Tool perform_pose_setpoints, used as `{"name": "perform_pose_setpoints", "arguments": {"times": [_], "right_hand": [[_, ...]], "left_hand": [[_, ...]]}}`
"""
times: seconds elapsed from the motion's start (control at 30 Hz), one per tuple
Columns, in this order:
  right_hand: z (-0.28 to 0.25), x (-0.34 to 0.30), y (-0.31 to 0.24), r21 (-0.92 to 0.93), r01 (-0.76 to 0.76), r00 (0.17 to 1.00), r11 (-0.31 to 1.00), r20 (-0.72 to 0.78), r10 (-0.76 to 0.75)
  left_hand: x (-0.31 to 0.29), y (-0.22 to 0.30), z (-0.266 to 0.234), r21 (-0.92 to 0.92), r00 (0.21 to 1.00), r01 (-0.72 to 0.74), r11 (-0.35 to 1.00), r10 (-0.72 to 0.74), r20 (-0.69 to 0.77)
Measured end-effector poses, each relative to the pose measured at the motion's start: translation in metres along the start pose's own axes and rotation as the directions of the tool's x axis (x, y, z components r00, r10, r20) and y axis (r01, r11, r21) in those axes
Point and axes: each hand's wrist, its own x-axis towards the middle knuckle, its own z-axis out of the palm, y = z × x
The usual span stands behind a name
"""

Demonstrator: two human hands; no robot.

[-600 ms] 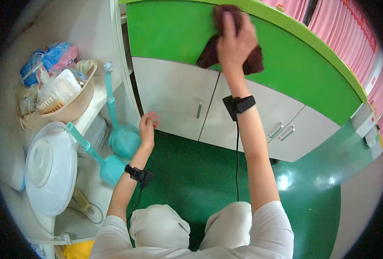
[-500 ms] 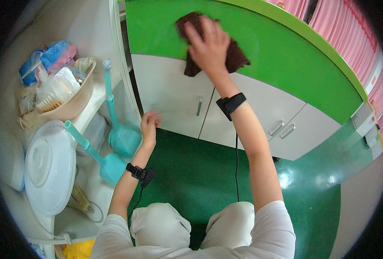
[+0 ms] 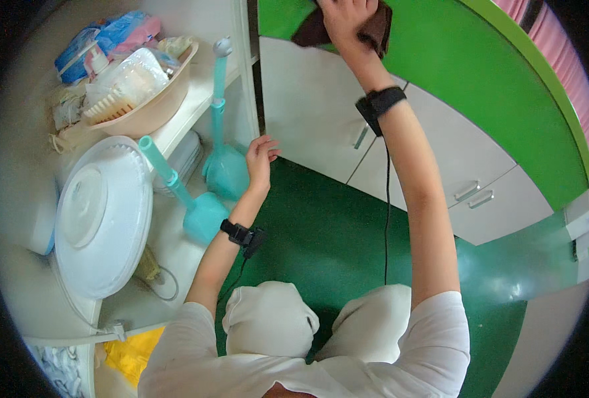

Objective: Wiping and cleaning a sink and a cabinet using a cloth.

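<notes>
My right hand (image 3: 349,25) is at the top edge of the view, with a dark brown cloth (image 3: 378,28) under it against the green panel (image 3: 434,46) of a cabinet. The picture's edge cuts off its fingertips and part of the cloth. Some of the cloth hangs down to the white door (image 3: 307,93) below the panel. My left hand (image 3: 259,162) holds nothing. Its fingers are loosely bent and a little apart, in front of that door's lower left corner and beside a teal long-handled scoop (image 3: 226,171). Each wrist wears a black strap with a device.
On the left, an open shelf unit (image 3: 198,109) holds a beige basin (image 3: 151,113) of packages and a brush, a white round lid (image 3: 105,219) and a second teal scoop (image 3: 205,215). Yellow fabric (image 3: 134,351) lies lower down. A black cable (image 3: 387,219) hangs over the green floor (image 3: 321,225).
The view has shifted, so the cabinet and shelf sit higher and further right. Against the panel, my right hand and the cloth have slid left. My left hand stays empty.
</notes>
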Motion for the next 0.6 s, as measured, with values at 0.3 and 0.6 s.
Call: {"name": "perform_pose_setpoints", "arguments": {"times": [0.3, 0.6], "right_hand": [[0.023, -0.115, -0.097, 0.294, 0.252, 0.917, 0.922, 0.23, -0.324], [-0.044, -0.294, -0.175, 0.697, 0.201, 0.559, 0.689, 0.496, -0.664]], "left_hand": [[-0.005, -0.005, -0.014, -0.01, 1.0, -0.001, 1.0, 0.001, 0.017], [-0.013, -0.018, -0.032, 0.02, 1.0, 0.02, 1.0, -0.019, -0.015]]}}
